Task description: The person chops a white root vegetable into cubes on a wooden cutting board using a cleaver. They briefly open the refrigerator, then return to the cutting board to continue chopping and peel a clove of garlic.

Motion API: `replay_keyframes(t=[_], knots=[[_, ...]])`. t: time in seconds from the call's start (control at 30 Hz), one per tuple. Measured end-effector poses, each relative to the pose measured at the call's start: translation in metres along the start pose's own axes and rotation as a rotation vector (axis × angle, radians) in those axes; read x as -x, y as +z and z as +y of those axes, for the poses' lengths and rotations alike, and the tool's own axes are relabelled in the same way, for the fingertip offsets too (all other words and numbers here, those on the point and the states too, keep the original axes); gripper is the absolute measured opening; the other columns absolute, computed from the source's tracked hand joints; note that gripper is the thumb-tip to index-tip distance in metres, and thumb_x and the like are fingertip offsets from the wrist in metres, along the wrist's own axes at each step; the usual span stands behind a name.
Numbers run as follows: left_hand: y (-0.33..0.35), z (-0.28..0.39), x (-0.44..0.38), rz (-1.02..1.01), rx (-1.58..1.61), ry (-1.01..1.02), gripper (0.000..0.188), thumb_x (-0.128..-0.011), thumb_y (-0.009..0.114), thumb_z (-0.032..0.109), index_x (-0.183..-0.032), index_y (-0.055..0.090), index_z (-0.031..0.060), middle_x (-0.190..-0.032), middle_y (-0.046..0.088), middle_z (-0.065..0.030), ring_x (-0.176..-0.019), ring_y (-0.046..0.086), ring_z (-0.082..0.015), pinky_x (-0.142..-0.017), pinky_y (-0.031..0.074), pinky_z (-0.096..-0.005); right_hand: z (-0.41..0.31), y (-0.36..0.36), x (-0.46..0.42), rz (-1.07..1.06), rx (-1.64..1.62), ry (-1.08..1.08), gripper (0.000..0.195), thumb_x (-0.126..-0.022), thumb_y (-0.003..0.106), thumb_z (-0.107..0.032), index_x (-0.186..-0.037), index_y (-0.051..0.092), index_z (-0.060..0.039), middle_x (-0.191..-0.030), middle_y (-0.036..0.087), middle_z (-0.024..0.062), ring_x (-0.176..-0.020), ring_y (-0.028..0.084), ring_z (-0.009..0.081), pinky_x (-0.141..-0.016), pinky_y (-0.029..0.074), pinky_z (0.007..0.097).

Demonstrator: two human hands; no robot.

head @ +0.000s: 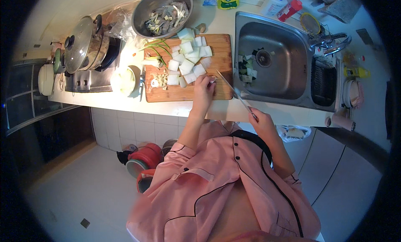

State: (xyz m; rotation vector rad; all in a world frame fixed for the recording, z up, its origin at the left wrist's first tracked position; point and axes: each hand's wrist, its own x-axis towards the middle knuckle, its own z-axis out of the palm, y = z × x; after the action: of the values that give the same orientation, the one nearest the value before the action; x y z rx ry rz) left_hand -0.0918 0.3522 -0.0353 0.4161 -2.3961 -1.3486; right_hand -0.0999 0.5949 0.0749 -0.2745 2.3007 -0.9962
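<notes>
My left hand [204,86] is over the front of a wooden cutting board [224,54], its fingertips pinching a small pale piece of food [213,81] that is mostly hidden. A kitchen knife [233,89] is in my right hand [262,121], gripped by the handle, its blade slanting over the board's right edge with the tip near my left fingers. Pale squares of what looks like winter melon [187,66] are heaped on the board. To their left lie chopped garlic [160,80] and green scallion stalks [158,47].
A steel bowl [135,21] of shrimp stands behind the board. Right of it is a steel sink [282,66] with peel scraps and a faucet [332,43]. On the left are a bowl [133,80], a small knife [142,86] and a lidded pan [84,44] on the stove.
</notes>
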Motion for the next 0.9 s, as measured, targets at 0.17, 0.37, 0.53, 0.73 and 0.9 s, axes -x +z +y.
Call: replay_keyframes(t=[0.17,0.37,0.53,0.73,0.9], knots=[[-0.001,0.007,0.0,-0.042,-0.011,0.033,0.015,-0.075,0.07,-0.004,-0.087,0.061,-0.0024,-0.091,0.058,-0.015,-0.078,0.058,-0.0305,-0.069,0.05,-0.0352,0.001,0.0,0.007,0.021,0.033,-0.05,0.028,-0.091,0.056,-0.02,-0.112,0.062,-0.0018,-0.086,0.064,0.0245,-0.079,0.063,0.0413,-0.066,0.049,0.0441],[0.004,-0.001,-0.001,-0.036,-0.11,0.098,0.011,-0.079,0.065,-0.002,-0.09,0.06,-0.0031,-0.098,0.059,-0.0185,-0.089,0.058,-0.0355,-0.078,0.049,-0.0395,-0.004,0.002,0.008,0.024,0.12,-0.095,0.028,-0.092,0.056,-0.02,-0.113,0.062,-0.0033,-0.09,0.065,0.0222,-0.079,0.063,0.0404,-0.068,0.05,0.045],[0.008,0.003,0.001,-0.027,-0.132,0.097,0.012,-0.08,0.06,-0.003,-0.092,0.06,-0.0037,-0.102,0.06,-0.02,-0.096,0.057,-0.0373,-0.083,0.048,-0.0414,0.001,0.008,0.009,0.079,0.173,-0.176,0.027,-0.091,0.056,-0.019,-0.113,0.062,-0.0036,-0.089,0.065,0.0216,-0.079,0.063,0.0399,-0.068,0.051,0.0461],[0.009,0.008,0.001,-0.034,-0.107,0.077,0.013,-0.078,0.06,-0.004,-0.091,0.059,-0.0022,-0.094,0.059,-0.0184,-0.089,0.056,-0.0365,-0.078,0.047,-0.0419,0.0,0.012,0.014,0.104,0.182,-0.231,0.026,-0.091,0.058,-0.018,-0.11,0.061,-0.0009,-0.085,0.065,0.0211,-0.076,0.064,0.0387,-0.066,0.052,0.0461],[0.01,0.006,0.002,-0.042,-0.075,0.042,0.012,-0.077,0.061,-0.005,-0.089,0.059,-0.0014,-0.084,0.055,-0.0163,-0.08,0.054,-0.0347,-0.073,0.046,-0.0409,-0.001,0.013,0.014,0.118,0.185,-0.267,0.025,-0.091,0.058,-0.017,-0.108,0.061,0.0001,-0.085,0.065,0.0209,-0.074,0.065,0.0376,-0.065,0.053,0.0454]])
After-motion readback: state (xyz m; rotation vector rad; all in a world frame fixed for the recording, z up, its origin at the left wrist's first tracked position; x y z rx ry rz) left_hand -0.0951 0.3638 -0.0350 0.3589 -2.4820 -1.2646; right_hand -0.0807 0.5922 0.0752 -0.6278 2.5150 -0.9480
